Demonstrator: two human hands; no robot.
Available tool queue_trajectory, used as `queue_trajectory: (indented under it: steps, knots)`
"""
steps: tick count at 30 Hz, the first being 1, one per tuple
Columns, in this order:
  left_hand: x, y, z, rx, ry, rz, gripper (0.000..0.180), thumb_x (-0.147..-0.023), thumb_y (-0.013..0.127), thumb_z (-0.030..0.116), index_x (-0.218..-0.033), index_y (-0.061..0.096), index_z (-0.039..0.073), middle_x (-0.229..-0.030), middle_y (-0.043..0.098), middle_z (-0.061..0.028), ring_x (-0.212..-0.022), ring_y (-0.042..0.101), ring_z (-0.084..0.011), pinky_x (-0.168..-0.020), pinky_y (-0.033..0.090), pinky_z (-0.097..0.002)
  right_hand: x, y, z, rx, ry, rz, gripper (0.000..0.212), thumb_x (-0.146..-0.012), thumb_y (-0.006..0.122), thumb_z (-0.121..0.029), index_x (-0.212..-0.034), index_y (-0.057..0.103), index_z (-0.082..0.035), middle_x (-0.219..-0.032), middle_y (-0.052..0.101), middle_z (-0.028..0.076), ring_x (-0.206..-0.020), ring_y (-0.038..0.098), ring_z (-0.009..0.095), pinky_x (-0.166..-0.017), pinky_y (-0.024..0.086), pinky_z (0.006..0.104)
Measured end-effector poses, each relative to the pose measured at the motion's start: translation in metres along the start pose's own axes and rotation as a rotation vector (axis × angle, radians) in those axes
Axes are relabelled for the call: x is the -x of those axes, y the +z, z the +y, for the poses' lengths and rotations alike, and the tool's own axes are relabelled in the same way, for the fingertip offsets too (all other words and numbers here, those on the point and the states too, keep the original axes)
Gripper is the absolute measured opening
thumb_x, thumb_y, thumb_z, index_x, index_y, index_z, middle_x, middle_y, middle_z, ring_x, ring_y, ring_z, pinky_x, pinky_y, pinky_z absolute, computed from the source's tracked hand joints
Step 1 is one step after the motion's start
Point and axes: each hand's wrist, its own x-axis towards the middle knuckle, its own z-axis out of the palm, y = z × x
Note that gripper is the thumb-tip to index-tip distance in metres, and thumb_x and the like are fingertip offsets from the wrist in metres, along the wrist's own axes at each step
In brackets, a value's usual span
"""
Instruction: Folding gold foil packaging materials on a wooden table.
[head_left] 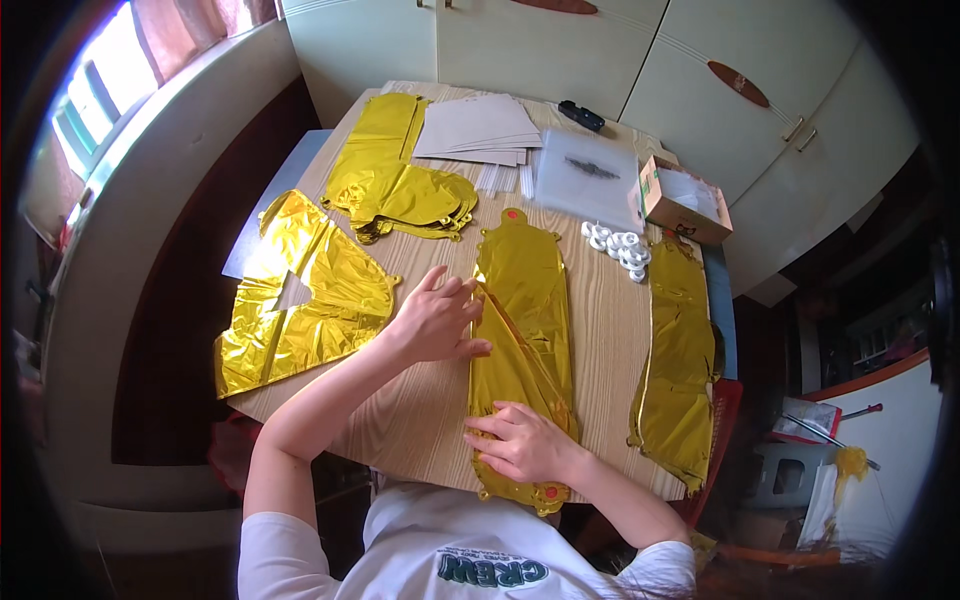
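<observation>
A long gold foil balloon (522, 270), flat and uninflated, lies lengthwise in front of me with a red dot near each end. A slanting crease runs across its middle. At its left edge is my left hand (437, 318), fingers bent and thumb held apart, touching the foil rim. My right hand (528, 445) rests on the balloon's lower part with its fingers spread over the foil. Neither hand is closed around anything. The foil under my right palm is hidden.
Left lies a bent gold foil balloon (340, 300); behind it, a stack of folded gold foil (375, 140). Farther back are grey cards (475, 125), a clear plastic bag (590, 175), a black object (581, 115) and a carton (690, 205). White rings (620, 247) and another foil piece (678, 350) lie right.
</observation>
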Motion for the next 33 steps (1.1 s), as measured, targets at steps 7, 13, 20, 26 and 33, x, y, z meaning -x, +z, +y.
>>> queue_trajectory:
  steps: [7,13,20,26,33]
  knots:
    - [-0.013,0.006,-0.012,-0.013,-0.031,0.006,0.077,-0.083,0.055,0.070,-0.124,0.059,0.004,-0.133,0.057,-0.0145,-0.121,0.053,-0.0261,-0.111,0.030,-0.0521,0.000,-0.001,0.000,-0.002,0.001,-0.004,0.039,-0.081,0.070,-0.020,-0.118,0.068,-0.007,-0.131,0.058,0.005,-0.112,0.052,0.023,-0.110,0.038,0.0425]
    - [-0.017,0.011,-0.020,0.003,-0.045,0.019,0.077,-0.083,0.057,0.068,-0.126,0.058,0.004,-0.134,0.056,-0.0148,-0.122,0.052,-0.0266,-0.111,0.030,-0.0508,0.000,0.000,-0.001,0.003,-0.013,0.008,0.039,-0.082,0.070,-0.020,-0.118,0.068,-0.007,-0.130,0.058,0.005,-0.110,0.053,0.023,-0.110,0.038,0.0427]
    - [-0.018,0.013,-0.019,-0.024,-0.085,-0.022,0.080,-0.082,0.059,0.067,-0.131,0.053,0.005,-0.141,0.050,-0.0154,-0.126,0.049,-0.0280,-0.110,0.030,-0.0512,0.001,0.001,-0.002,0.003,-0.012,0.019,0.037,-0.082,0.070,-0.019,-0.117,0.069,-0.006,-0.131,0.058,0.006,-0.109,0.053,0.023,-0.109,0.039,0.0436]
    - [-0.017,0.011,-0.015,-0.013,-0.132,-0.058,0.087,-0.083,0.054,0.071,-0.138,0.049,0.004,-0.148,0.043,-0.0158,-0.135,0.040,-0.0287,-0.113,0.026,-0.0515,0.006,-0.004,-0.010,0.011,0.023,0.035,0.039,-0.085,0.070,-0.021,-0.121,0.066,-0.005,-0.132,0.058,0.008,-0.119,0.053,0.025,-0.108,0.040,0.0467]
    - [-0.007,0.005,-0.005,0.000,-0.202,-0.027,0.093,-0.086,0.058,0.063,-0.152,0.028,0.005,-0.160,0.021,-0.0164,-0.148,0.021,-0.0313,-0.115,0.019,-0.0534,0.052,-0.032,0.006,0.108,0.282,0.309,0.034,-0.091,0.063,-0.016,-0.123,0.065,-0.006,-0.130,0.062,0.011,-0.126,0.055,0.025,-0.110,0.039,0.0474]
